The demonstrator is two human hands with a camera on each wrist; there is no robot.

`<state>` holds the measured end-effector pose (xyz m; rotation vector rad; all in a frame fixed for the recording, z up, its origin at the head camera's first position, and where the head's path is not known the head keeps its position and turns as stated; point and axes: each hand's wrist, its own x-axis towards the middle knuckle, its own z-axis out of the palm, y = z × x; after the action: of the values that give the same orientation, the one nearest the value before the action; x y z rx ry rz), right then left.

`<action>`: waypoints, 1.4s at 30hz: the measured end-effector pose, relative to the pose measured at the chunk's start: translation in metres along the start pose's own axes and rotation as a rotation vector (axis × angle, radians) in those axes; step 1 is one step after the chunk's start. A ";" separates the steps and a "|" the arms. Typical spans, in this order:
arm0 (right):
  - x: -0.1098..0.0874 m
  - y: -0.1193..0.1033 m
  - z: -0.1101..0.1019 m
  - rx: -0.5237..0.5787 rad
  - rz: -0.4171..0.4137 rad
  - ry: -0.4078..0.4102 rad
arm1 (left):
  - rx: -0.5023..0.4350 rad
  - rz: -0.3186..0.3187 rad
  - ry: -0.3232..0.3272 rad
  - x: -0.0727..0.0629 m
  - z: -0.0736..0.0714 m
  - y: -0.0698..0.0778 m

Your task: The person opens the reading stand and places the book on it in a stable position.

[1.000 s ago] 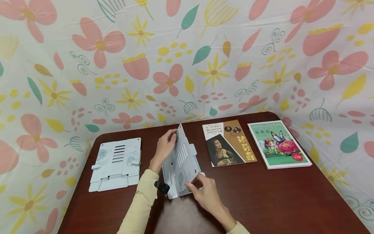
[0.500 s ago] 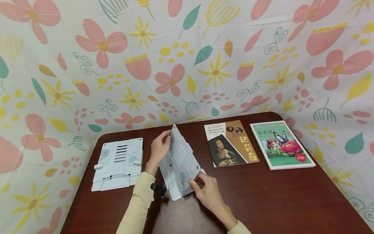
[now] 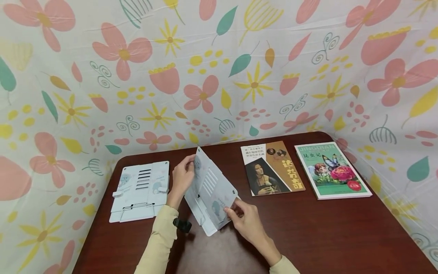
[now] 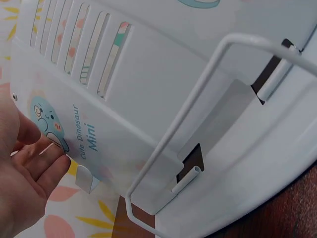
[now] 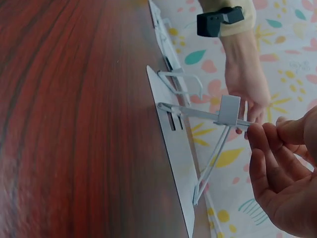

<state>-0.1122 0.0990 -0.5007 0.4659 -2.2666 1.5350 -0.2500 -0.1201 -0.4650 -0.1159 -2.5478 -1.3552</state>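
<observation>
A white metal book stand (image 3: 213, 186) with a pale dinosaur print stands on the table, its slotted back panel raised at a slant above its flat base. My left hand (image 3: 183, 177) holds the panel's left edge near the upper corner. At the opposite edge, my right hand (image 3: 248, 220) pinches the panel between thumb and fingers. The left wrist view shows the wire page holder (image 4: 183, 124) folded up from the base. In the right wrist view, a support leg (image 5: 213, 161) runs from the base up to the panel.
A second white book stand (image 3: 140, 192) lies flat at the left of the brown table (image 3: 328, 232). A brown-and-white book (image 3: 272, 167) and a green-covered book (image 3: 332, 171) lie at the right. Floral cloth (image 3: 219, 76) hangs behind the table.
The raised panel has leaned further left, so more of its printed front shows. My left hand has moved left with its edge, while my right hand keeps its pinch.
</observation>
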 end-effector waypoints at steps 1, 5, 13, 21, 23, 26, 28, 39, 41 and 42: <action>0.000 0.000 0.000 -0.003 0.000 -0.004 | -0.002 -0.003 0.001 -0.001 -0.001 -0.001; 0.002 0.001 -0.001 -0.008 0.022 -0.020 | -0.003 -0.009 0.002 -0.003 -0.003 -0.005; 0.012 0.011 -0.008 -0.067 0.033 -0.061 | -0.011 -0.028 0.020 -0.007 -0.012 -0.014; 0.032 0.021 -0.023 -0.171 0.041 -0.101 | 0.015 0.017 0.096 -0.009 -0.024 -0.022; 0.037 0.021 -0.028 -0.172 0.082 -0.123 | 0.032 0.028 0.112 -0.008 -0.028 -0.024; 0.045 0.022 -0.031 -0.171 0.126 -0.158 | 0.031 0.016 0.116 -0.007 -0.034 -0.025; 0.049 0.023 -0.033 -0.177 0.131 -0.174 | 0.016 -0.004 0.110 -0.006 -0.037 -0.025; 0.079 0.037 -0.043 -0.231 0.115 -0.189 | -0.076 -0.027 0.133 -0.011 -0.041 -0.025; 0.084 0.040 -0.043 -0.229 0.112 -0.198 | -0.079 -0.026 0.153 -0.012 -0.041 -0.025; 0.087 0.041 -0.043 -0.233 0.106 -0.198 | -0.084 -0.029 0.161 -0.013 -0.041 -0.025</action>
<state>-0.2025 0.1474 -0.4781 0.4554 -2.6217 1.2988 -0.2346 -0.1677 -0.4665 0.0140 -2.3696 -1.4217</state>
